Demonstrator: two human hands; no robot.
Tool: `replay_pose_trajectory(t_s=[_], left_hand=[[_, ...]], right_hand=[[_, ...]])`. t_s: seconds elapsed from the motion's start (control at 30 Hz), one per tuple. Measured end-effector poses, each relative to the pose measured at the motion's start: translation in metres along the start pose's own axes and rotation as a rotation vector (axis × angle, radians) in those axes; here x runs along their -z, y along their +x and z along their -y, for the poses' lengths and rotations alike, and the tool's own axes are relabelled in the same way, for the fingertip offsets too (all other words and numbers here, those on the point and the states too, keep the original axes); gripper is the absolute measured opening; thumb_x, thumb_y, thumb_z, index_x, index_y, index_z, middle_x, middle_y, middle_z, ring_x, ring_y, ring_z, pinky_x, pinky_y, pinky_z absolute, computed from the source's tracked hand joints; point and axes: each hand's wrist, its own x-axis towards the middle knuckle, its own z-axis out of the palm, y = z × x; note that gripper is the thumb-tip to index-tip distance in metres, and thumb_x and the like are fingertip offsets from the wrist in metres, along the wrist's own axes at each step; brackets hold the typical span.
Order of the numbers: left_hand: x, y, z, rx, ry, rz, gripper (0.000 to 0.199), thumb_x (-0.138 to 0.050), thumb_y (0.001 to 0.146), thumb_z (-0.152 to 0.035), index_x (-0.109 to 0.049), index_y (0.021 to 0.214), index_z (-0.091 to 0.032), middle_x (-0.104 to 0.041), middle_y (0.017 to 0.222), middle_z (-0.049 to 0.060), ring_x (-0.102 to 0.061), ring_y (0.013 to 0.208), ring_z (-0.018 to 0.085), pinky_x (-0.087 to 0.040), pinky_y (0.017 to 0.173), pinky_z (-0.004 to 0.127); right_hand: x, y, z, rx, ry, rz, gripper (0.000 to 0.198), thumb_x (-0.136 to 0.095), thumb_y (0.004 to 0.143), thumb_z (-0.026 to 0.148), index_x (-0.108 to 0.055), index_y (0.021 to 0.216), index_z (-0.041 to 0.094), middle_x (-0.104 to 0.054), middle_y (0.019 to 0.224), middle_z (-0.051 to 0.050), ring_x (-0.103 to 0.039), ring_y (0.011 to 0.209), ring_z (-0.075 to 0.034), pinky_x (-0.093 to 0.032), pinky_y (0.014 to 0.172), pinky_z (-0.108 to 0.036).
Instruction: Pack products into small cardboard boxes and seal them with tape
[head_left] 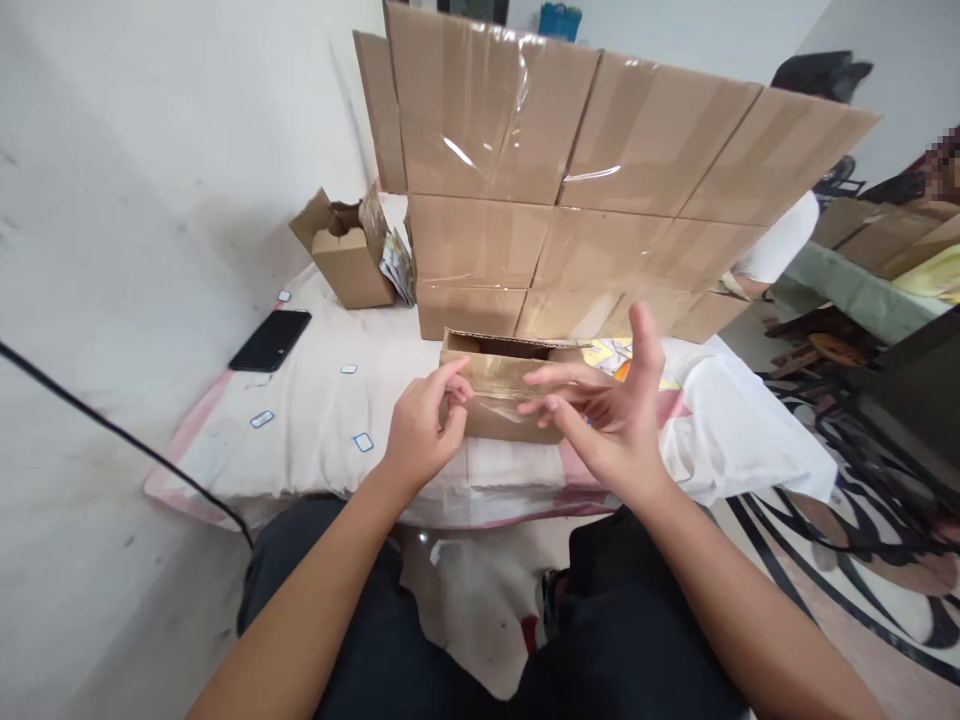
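Note:
A small cardboard box (499, 425) with a gap along its top stands on the cloth-covered table right in front of me. Clear tape with a shine runs across its front face. My left hand (426, 422) is beside the box's left front corner, fingers loosely curled, thumb apart, nothing visible in it. In front of the box's right side is my right hand (619, 415), its fingers spread and thumb raised, holding nothing. It partly covers that end of the box. Whether either hand touches the cardboard I cannot tell.
Stacked taped cardboard boxes (480, 240) form a wall behind. At left are an open carton (349, 270) with papers beside it, a black phone (270, 340) and several small blue-edged labels (363, 442). Printed paper (607, 352) lies right of the box. A person's sleeve (784, 240) shows behind the stack.

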Motion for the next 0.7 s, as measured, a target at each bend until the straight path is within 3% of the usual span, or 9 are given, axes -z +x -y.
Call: replay_pose_trajectory(t_s=[0.13, 0.27, 0.37, 0.5, 0.6, 0.7], left_hand=[[0.004, 0.001, -0.006, 0.024, 0.011, 0.000, 0.057, -0.049, 0.082, -0.002, -0.048, 0.135, -0.024, -0.069, 0.089, -0.002, -0.063, 0.079, 0.013, -0.049, 0.079, 0.029], [0.009, 0.001, -0.017, 0.145, -0.012, 0.047, 0.054, -0.052, 0.083, -0.006, -0.048, 0.134, -0.024, -0.069, 0.089, -0.004, -0.063, 0.077, 0.011, -0.048, 0.070, 0.024], [0.009, -0.002, -0.024, 0.228, 0.001, 0.115, 0.046, -0.054, 0.086, -0.011, -0.051, 0.131, -0.022, -0.071, 0.091, -0.003, -0.063, 0.075, 0.011, -0.050, 0.071, 0.024], [0.004, -0.006, -0.027, 0.202, 0.075, 0.168, 0.034, -0.055, 0.089, -0.016, -0.059, 0.123, -0.020, -0.074, 0.089, -0.002, -0.067, 0.076, 0.013, -0.051, 0.070, 0.027], [0.001, -0.008, -0.027, 0.185, 0.020, 0.181, 0.027, -0.051, 0.091, -0.016, -0.065, 0.113, -0.020, -0.076, 0.092, -0.001, -0.071, 0.084, 0.015, -0.052, 0.073, 0.028], [-0.002, -0.007, -0.026, 0.257, -0.034, 0.228, 0.019, -0.056, 0.093, -0.026, -0.068, 0.107, -0.022, -0.077, 0.092, -0.002, -0.071, 0.079, 0.015, -0.053, 0.070, 0.028]], right_hand=[[-0.004, 0.005, -0.023, 0.096, -0.080, 0.060, 0.092, -0.065, 0.094, 0.029, -0.001, 0.157, 0.048, -0.071, 0.122, -0.003, -0.076, 0.082, -0.018, -0.068, 0.076, -0.040], [-0.002, 0.007, -0.025, 0.157, -0.200, 0.109, 0.100, -0.068, 0.092, 0.024, 0.004, 0.158, 0.047, -0.072, 0.118, -0.004, -0.075, 0.094, -0.022, -0.068, 0.075, -0.041], [0.002, 0.002, -0.019, 0.123, -0.249, 0.093, 0.102, -0.069, 0.092, 0.022, 0.004, 0.157, 0.051, -0.071, 0.117, -0.004, -0.075, 0.095, -0.025, -0.069, 0.075, -0.043], [0.006, -0.002, -0.016, 0.074, -0.332, 0.053, 0.106, -0.071, 0.091, 0.027, 0.009, 0.154, 0.057, -0.070, 0.118, -0.001, -0.075, 0.097, -0.028, -0.069, 0.078, -0.049], [0.006, 0.000, -0.017, 0.079, -0.393, 0.056, 0.108, -0.072, 0.090, 0.029, 0.012, 0.152, 0.059, -0.070, 0.117, 0.000, -0.073, 0.104, -0.031, -0.067, 0.081, -0.054], [0.004, 0.003, -0.016, 0.021, -0.383, 0.095, 0.111, -0.070, 0.091, 0.027, 0.018, 0.150, 0.060, -0.069, 0.120, 0.000, -0.070, 0.111, -0.032, -0.066, 0.085, -0.056]])
